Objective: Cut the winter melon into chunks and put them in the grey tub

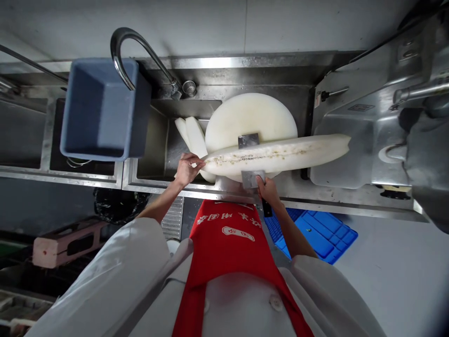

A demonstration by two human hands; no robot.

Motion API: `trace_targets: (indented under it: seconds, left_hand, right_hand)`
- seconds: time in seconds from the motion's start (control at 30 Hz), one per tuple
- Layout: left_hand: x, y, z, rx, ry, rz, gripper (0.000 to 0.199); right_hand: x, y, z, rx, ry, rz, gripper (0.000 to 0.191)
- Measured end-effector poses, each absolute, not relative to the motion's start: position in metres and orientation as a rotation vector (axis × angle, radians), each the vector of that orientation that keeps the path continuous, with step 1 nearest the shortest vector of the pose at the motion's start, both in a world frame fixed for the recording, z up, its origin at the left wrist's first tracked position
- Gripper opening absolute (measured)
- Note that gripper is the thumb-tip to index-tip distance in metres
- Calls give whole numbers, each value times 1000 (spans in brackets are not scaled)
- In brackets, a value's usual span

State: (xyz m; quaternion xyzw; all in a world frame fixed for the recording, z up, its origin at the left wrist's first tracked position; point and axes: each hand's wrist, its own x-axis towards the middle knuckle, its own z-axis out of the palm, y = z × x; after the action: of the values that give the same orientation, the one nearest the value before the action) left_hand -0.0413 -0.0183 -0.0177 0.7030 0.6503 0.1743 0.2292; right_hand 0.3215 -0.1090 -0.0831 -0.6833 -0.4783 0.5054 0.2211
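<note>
Steel table [298, 193] against a wall [203, 28]; round board [252, 112] overlaps the right edge of the sink [154, 135]. Gourd [273, 157] lies cut face up across the board's front half, right end beyond its edge. Left hand [187, 169]: fingers narrow, pinching its left tip. Right hand [268, 191]: fingers closed around cleaver [253, 179], blade apparently beneath. Judged step: mid-cut or lifting; moving it calls for support at both ends.
</note>
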Motion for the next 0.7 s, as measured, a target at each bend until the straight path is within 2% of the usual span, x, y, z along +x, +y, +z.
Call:
trace_targets:
  seconds: [0.17, 0.37, 0.5, 0.6, 0.7]
  left_hand:
    - [-41, -20, -17, 1964, 1773, 434, 6]
    - [-52, -19, -14, 1988, 1738, 406, 8]
    - [-14, -7, 3, 2118, 1593, 450, 18]
    - [64, 7, 8, 2300, 1216, 356, 38]
    - [150, 23, -3, 2410, 1101, 28, 92]
  right_hand:
    - [322, -122, -80, -1916, -1312, 1511, 49]
    - [290, -107, -79, -1854, -1323, 1452, 50]
    - [289, -115, -78, -1896, -1298, 1566, 50]
    - [285, -114, -74, -1909, -1240, 1646, 48]
    - [275, -108, -70, -1848, -1223, 1632, 47]
